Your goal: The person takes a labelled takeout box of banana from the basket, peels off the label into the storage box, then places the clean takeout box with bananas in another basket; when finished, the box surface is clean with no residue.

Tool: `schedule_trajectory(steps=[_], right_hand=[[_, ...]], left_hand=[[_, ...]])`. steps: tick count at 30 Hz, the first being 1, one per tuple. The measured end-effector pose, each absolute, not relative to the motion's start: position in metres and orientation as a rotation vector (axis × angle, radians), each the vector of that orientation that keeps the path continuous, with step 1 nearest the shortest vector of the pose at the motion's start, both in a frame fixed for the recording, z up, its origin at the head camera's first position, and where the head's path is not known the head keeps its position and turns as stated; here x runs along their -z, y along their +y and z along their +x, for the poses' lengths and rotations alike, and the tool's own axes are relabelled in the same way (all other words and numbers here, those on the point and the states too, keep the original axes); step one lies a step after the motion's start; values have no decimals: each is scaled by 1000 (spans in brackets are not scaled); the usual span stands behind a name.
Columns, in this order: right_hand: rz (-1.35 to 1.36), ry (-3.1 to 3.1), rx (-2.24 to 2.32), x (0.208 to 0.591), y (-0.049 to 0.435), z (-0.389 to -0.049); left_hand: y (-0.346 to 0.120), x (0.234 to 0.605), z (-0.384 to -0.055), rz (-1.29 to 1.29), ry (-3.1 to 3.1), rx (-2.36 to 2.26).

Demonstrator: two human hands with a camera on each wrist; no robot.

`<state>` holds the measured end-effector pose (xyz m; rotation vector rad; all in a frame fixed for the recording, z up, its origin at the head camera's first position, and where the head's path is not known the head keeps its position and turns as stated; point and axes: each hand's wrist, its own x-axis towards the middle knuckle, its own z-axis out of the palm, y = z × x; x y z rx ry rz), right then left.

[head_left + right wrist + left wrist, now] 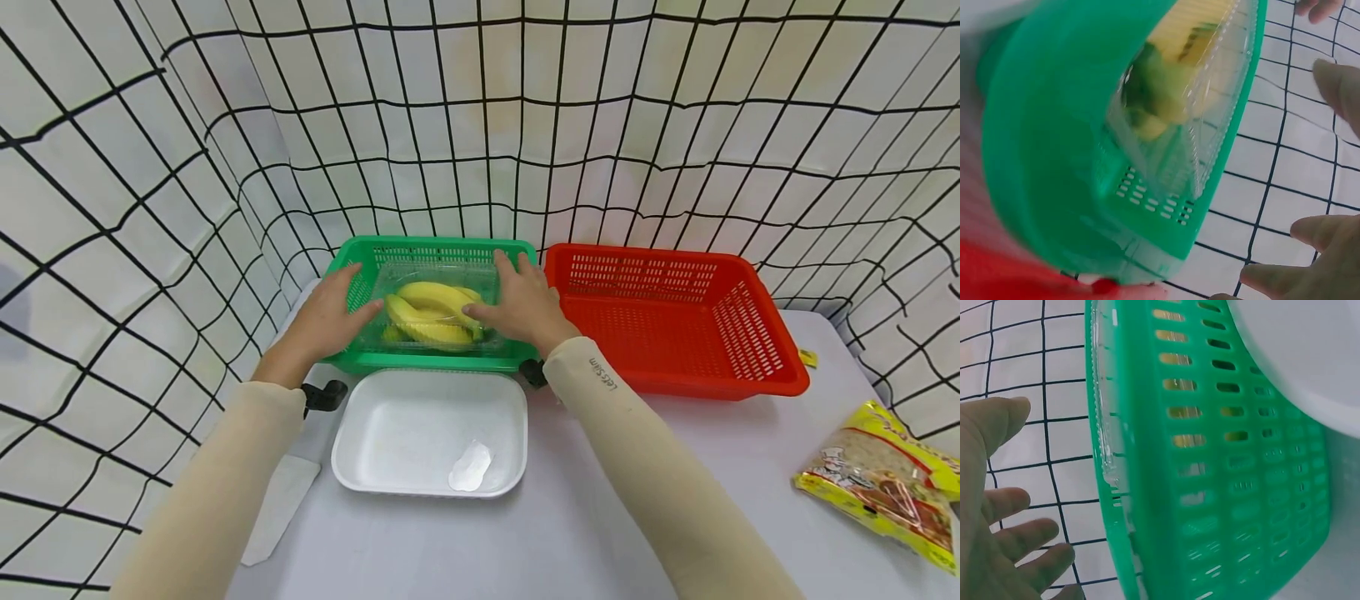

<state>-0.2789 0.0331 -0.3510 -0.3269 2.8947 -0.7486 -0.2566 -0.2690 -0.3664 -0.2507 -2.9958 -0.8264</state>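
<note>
Yellow bananas (435,312) lie inside a clear plastic box (390,275), which sits in the green basket (352,360). Above the basket's left side is my left hand (322,317), fingers spread and holding nothing. My right hand (525,304) is over the basket's right side, its fingers also spread with nothing gripped. Both wrist views show a gap between each hand and the green basket (1147,487). In the right wrist view, the box with the bananas (1166,94) shows through the basket's opening.
A white foam tray (405,433) stands in front of the green basket, with a clear patch on it. To the right is a red basket (637,333). A yellow snack packet (885,483) lies far right, and white paper (281,504) front left. Black wire mesh (480,104) surrounds the table.
</note>
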Motion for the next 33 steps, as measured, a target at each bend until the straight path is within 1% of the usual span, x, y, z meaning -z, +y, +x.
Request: schedule_trajectory(steps=[4, 10, 15, 33], right_hand=[[-313, 2882, 666, 352, 39, -280], [-297, 2854, 575, 355, 46, -280], [-296, 2836, 519, 359, 50, -280], [-275, 2849, 487, 361, 58, -282]], left_hand=[[-265, 365, -258, -258, -2966, 741], [-259, 362, -262, -157, -3107, 547], [-255, 362, -263, -136, -3202, 442], [-251, 362, -266, -143, -3248, 447]])
